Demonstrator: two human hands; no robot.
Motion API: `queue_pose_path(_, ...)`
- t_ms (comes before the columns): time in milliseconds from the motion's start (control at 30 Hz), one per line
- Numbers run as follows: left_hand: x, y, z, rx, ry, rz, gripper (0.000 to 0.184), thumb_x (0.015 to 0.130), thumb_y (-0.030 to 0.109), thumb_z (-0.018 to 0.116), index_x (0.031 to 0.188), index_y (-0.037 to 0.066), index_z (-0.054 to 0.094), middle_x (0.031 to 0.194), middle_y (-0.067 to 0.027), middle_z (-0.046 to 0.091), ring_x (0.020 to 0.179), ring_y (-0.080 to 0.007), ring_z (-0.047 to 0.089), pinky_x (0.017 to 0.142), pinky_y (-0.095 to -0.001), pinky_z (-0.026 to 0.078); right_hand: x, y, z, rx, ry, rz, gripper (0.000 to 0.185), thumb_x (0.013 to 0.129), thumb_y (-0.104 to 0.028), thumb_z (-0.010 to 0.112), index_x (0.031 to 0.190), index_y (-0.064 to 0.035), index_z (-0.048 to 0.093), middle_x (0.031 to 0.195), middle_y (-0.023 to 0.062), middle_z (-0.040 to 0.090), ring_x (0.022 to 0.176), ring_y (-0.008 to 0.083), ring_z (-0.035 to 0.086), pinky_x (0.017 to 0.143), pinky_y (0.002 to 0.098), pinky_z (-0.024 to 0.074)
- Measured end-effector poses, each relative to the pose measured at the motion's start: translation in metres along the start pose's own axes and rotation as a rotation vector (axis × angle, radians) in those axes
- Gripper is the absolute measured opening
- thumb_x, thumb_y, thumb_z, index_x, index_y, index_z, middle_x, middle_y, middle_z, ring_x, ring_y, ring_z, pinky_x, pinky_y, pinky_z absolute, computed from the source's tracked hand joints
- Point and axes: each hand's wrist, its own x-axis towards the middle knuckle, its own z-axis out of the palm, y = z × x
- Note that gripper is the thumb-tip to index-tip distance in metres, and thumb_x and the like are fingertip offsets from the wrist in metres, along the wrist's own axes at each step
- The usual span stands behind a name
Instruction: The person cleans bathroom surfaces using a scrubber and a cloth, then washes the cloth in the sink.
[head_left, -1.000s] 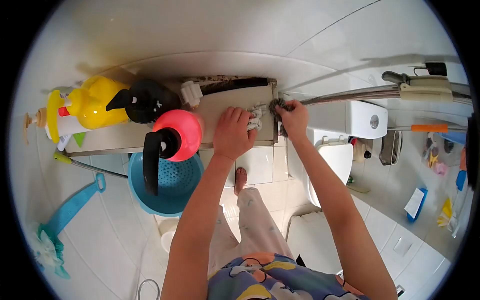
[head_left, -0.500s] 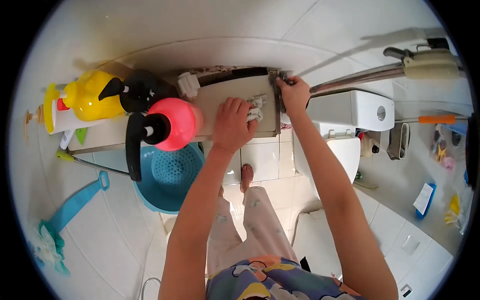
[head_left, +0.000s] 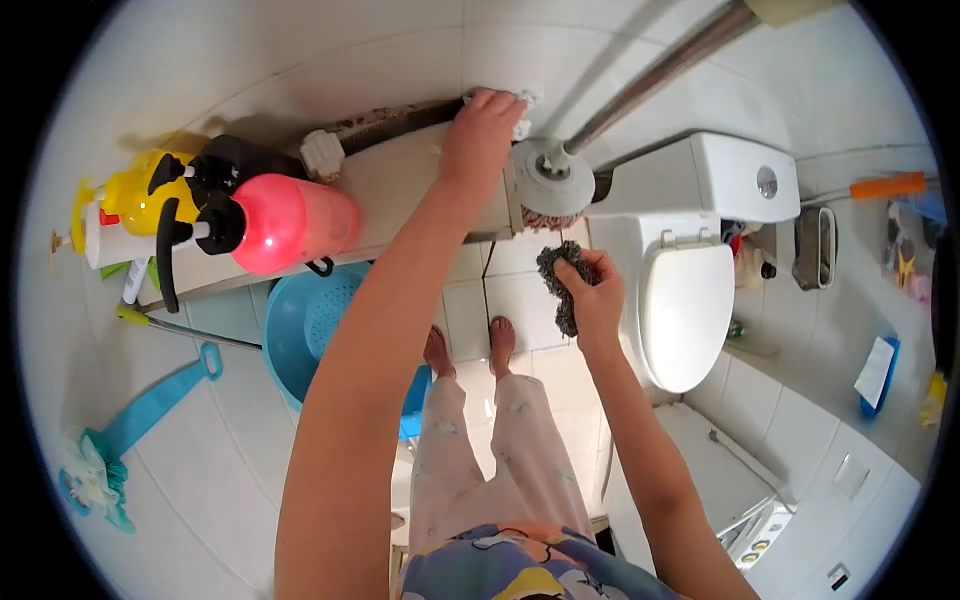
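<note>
One cloth point(head_left: 522, 129) is clutched beneath the left hand point(head_left: 479, 140); the right hand point(head_left: 600, 298) pinches a scourer point(head_left: 552, 264).

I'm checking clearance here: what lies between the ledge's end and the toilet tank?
The mop head sits between the ledge and the toilet tank, as the head view shows.

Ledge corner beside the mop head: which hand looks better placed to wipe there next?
Probably the left hand: it is at that corner of the ledge, with crumpled white cloth at its fingers. The right hand holds a grey scrubber off the ledge, away from that corner.
</note>
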Motion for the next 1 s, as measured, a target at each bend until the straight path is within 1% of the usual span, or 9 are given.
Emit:
queue_pose_path(100,-0.008,0.006,0.0,-0.099,-0.042,-0.128,0.042,0.069,-0.007,0.049,0.107,0.006,0.061,0.111,-0.0081,0.058,0.102,-0.0286,0.051,0.087,-0.0357,0.044,-0.005,-0.001,-0.009,0.006,-0.004,-0.019,0.019,0.074,-0.008,0.07,0.085,0.0013,0.058,0.073,0.0035,0.06,0.064,0.0079,0.054,0.059,0.0209,0.0439)
queue_pose_path(167,-0.019,0.016,-0.004,-0.141,-0.057,-0.125,0.044,0.067,-0.01,0.048,0.107,0.006,0.06,0.111,-0.0084,0.058,0.101,-0.0291,0.05,0.087,-0.0362,0.044,-0.006,-0.005,-0.01,-0.036,0.003,-0.036,0.019,0.074,-0.007,0.07,0.086,0.0013,0.058,0.074,0.0037,0.06,0.064,0.0079,0.054,0.059,0.0209,0.044)
queue_pose_path(300,-0.055,0.036,-0.011,-0.26,-0.077,-0.131,0.047,0.066,-0.013,0.048,0.107,0.006,0.061,0.11,-0.0087,0.058,0.1,-0.0294,0.049,0.088,-0.0366,0.043,-0.005,-0.012,-0.004,0.075,-0.027,-0.02,0.019,0.075,-0.007,0.07,0.087,0.0015,0.058,0.074,0.0038,0.06,0.064,0.008,0.054,0.059,0.0211,0.0441)
queue_pose_path(500,-0.093,0.055,-0.026,-0.376,-0.18,-0.194,0.049,0.064,-0.015,0.049,0.106,0.007,0.062,0.111,-0.0066,0.059,0.1,-0.0288,0.049,0.088,-0.0349,0.043,-0.004,0.002,0.005,0.053,-0.062,0.024,0.021,0.075,-0.009,0.07,0.089,0.0016,0.058,0.076,0.004,0.061,0.066,0.0086,0.054,0.06,0.0215,0.0439)
queue_pose_path(533,-0.098,0.055,-0.027,-0.44,-0.204,-0.23,0.05,0.063,-0.015,0.05,0.106,0.008,0.062,0.112,-0.0057,0.059,0.101,-0.0286,0.049,0.089,-0.0348,0.042,-0.003,0.005,0.005,0.042,-0.057,0.037,0.022,0.075,-0.009,0.07,0.089,0.0016,0.058,0.077,0.0041,0.061,0.066,0.0088,0.054,0.061,0.0216,0.0438)
queue_pose_path(733,-0.102,0.022,-0.053,-0.36,-0.307,-0.129,0.052,0.063,-0.014,0.051,0.108,0.011,0.062,0.112,-0.0059,0.059,0.102,-0.0289,0.049,0.091,-0.0354,0.042,0.004,0.018,-0.013,0.048,-0.012,0.084,0.024,0.074,-0.011,0.072,0.089,0.0011,0.058,0.079,0.004,0.06,0.068,0.0096,0.054,0.062,0.0222,0.0438)
queue_pose_path(833,-0.098,-0.012,-0.06,-0.238,-0.248,-0.112,0.054,0.064,-0.012,0.051,0.111,0.012,0.06,0.113,-0.0063,0.059,0.104,-0.0294,0.049,0.093,-0.0353,0.041,0.01,0.019,-0.024,0.097,0.011,0.072,0.025,0.074,-0.012,0.073,0.09,0.001,0.058,0.079,0.0039,0.06,0.068,0.0096,0.054,0.062,0.0221,0.0445)
queue_pose_path(933,-0.069,-0.054,-0.057,-0.051,-0.084,-0.097,0.055,0.065,-0.011,0.052,0.114,0.013,0.059,0.115,-0.0067,0.058,0.106,-0.0297,0.049,0.095,-0.0359,0.04,0.01,0.01,-0.031,0.125,0.023,0.059,0.025,0.074,-0.011,0.072,0.09,0.0014,0.057,0.079,0.004,0.06,0.067,0.0094,0.055,0.061,0.0218,0.045)
queue_pose_path(1000,-0.044,-0.047,-0.05,-0.098,-0.013,-0.194,0.053,0.066,-0.01,0.052,0.113,0.013,0.059,0.116,-0.0069,0.058,0.107,-0.0302,0.049,0.095,-0.0369,0.039,0.008,0.008,-0.032,0.133,0.01,0.056,0.024,0.075,-0.011,0.071,0.09,0.0015,0.057,0.079,0.0041,0.06,0.066,0.0092,0.055,0.06,0.0216,0.0452)
